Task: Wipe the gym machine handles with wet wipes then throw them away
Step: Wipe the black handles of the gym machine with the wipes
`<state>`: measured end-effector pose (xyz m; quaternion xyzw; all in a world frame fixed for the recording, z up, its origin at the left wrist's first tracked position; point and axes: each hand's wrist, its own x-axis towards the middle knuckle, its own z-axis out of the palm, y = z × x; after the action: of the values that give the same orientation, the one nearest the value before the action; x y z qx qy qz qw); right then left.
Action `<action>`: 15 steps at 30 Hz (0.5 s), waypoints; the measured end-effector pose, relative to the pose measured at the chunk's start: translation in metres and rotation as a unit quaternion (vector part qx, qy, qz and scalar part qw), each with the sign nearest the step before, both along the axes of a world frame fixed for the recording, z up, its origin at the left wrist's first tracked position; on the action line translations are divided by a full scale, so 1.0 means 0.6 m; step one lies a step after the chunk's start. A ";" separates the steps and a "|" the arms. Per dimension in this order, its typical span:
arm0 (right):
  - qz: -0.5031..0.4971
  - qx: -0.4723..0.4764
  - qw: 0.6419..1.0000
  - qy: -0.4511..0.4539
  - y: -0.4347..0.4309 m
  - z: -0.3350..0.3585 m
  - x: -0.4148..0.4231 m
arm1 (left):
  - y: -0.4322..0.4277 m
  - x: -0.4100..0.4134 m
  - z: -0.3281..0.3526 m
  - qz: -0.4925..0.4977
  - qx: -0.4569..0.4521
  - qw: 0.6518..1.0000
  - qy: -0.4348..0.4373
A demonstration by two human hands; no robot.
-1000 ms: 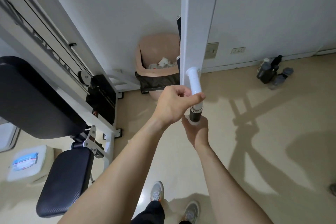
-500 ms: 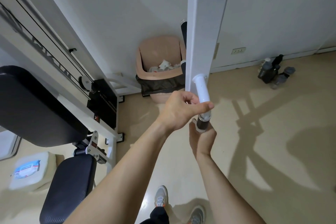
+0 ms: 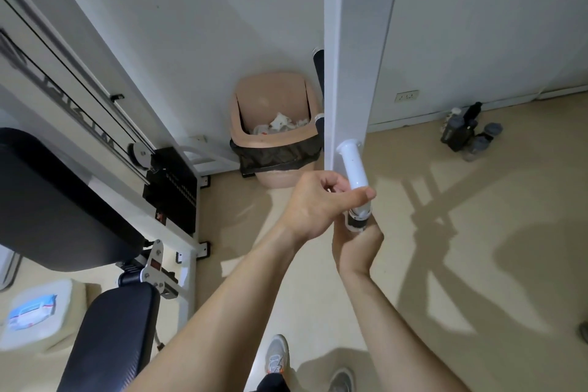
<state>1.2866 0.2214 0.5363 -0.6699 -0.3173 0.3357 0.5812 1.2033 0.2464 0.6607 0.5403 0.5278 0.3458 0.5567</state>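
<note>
Plainly, the handle (image 3: pixel 353 169) is a glossy white tube — black-tipped.

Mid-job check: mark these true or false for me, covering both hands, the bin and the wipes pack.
1. The left hand grips the white handle. True.
2. The right hand hangs free of the handle. False: it holds the handle's dark lower end.
3. The bin is empty. False: crumpled white wipes lie in it.
4. The wipes pack lies at lower left, beside the black seat. True.
</note>
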 end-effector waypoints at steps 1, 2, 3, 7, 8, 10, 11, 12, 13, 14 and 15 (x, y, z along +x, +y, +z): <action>-0.002 -0.037 0.999 0.028 0.002 -0.023 0.001 | 0.001 0.002 0.000 0.005 -0.001 1.000 0.002; 0.019 -0.068 0.996 0.045 0.003 -0.042 0.006 | 0.003 0.004 0.000 0.010 0.001 1.000 0.004; 0.062 -0.088 0.993 0.041 0.003 -0.056 0.017 | 0.005 0.005 -0.001 0.013 0.004 1.000 0.004; 0.306 -0.134 0.942 -0.028 0.016 -0.014 0.074 | 0.008 -0.002 -0.003 0.005 0.016 1.000 0.000; 0.345 -0.123 0.930 -0.022 0.023 0.012 0.084 | 0.008 -0.003 -0.004 0.001 0.014 1.000 -0.002; 0.369 -0.060 0.928 0.006 0.030 0.063 0.092 | 0.005 -0.002 -0.007 -0.004 0.007 1.000 -0.013; 0.346 -0.025 0.938 0.015 0.029 0.077 0.087 | 0.004 0.000 -0.009 -0.003 0.004 1.000 -0.021; 0.300 0.003 0.954 0.017 0.026 0.080 0.077 | 0.004 0.003 -0.011 -0.001 0.000 1.000 -0.027; 0.240 0.025 0.970 0.007 0.021 0.073 0.065 | 0.004 0.006 -0.011 0.001 -0.001 1.000 -0.031; 0.176 0.031 0.984 -0.005 0.016 0.055 0.054 | 0.005 0.009 -0.010 0.002 -0.003 1.000 -0.030; 0.125 0.023 0.992 -0.012 0.011 0.033 0.044 | 0.006 0.011 -0.009 0.000 -0.002 1.000 -0.025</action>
<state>1.3128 0.2280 0.5563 -0.6157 -0.4124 0.3905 0.5462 1.2102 0.2501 0.6555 0.5302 0.5148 0.3579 0.5708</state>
